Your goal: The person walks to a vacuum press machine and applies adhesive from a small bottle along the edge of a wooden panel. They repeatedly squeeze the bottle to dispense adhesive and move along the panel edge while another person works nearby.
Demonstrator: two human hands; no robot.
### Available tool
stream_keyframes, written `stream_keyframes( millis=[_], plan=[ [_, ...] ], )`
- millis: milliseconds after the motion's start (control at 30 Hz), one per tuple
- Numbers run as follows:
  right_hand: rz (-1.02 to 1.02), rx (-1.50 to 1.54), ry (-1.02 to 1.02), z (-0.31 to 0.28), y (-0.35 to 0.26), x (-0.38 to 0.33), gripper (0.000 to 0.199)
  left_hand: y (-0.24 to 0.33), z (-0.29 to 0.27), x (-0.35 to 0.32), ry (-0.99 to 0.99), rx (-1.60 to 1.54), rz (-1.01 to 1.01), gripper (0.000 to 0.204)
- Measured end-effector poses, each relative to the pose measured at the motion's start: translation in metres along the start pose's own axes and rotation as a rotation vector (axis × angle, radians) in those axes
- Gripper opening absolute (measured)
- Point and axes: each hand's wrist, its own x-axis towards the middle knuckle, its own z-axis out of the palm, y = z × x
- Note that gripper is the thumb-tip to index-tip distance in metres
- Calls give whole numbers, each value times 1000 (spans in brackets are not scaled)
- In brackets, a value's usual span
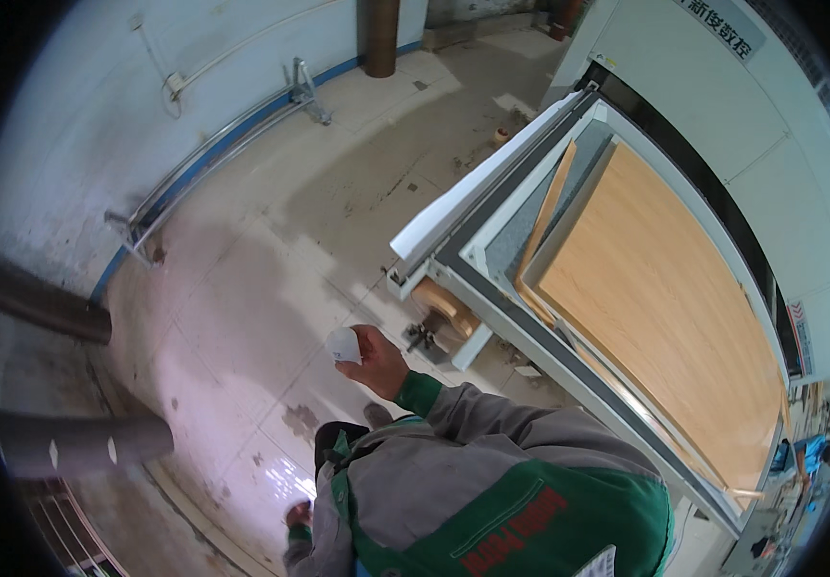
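My right hand point(378, 362) is held out over the tiled floor at mid-view, thumb and fingers closed round a small white cup point(342, 345). Whether anything is inside the cup cannot be made out. Lower down, my left hand point(298, 514) hangs by my side below a green cuff; it is small in view and its fingers do not show well enough to read. To the right of my right arm, a wood-grain panel point(660, 298) lies on a framed machine table point(509, 317). A thin wooden strip point(552, 207) rests along the panel's left side.
A tall pale machine cabinet point(704, 106) stands behind the table. Brown rolls point(446, 310) sit under the table's near corner. At left, dark rolls point(88, 444) jut out, and a metal rail stand point(218, 154) runs along the wall. A brown column point(380, 38) rises at the back.
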Motion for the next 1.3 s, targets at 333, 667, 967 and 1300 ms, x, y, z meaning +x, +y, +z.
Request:
stream_keyframes(
  millis=[333, 667, 967, 1300],
  plan=[
    [-37, -27, 403, -41, -17, 282, 57, 90, -254, 254, -72, 121, 163, 25],
    [13, 75, 1050, -145, -29, 386, 52, 409, -751, 466, 352, 276, 296, 41],
    [41, 71, 1209, -297, -91, 537, 59, 752, -769, 586, 167, -179, 474, 32],
    [-107, 187, 1474, -479, -166, 591, 62, 969, -719, 605, 14, 1422, 943, 37]
  ],
)
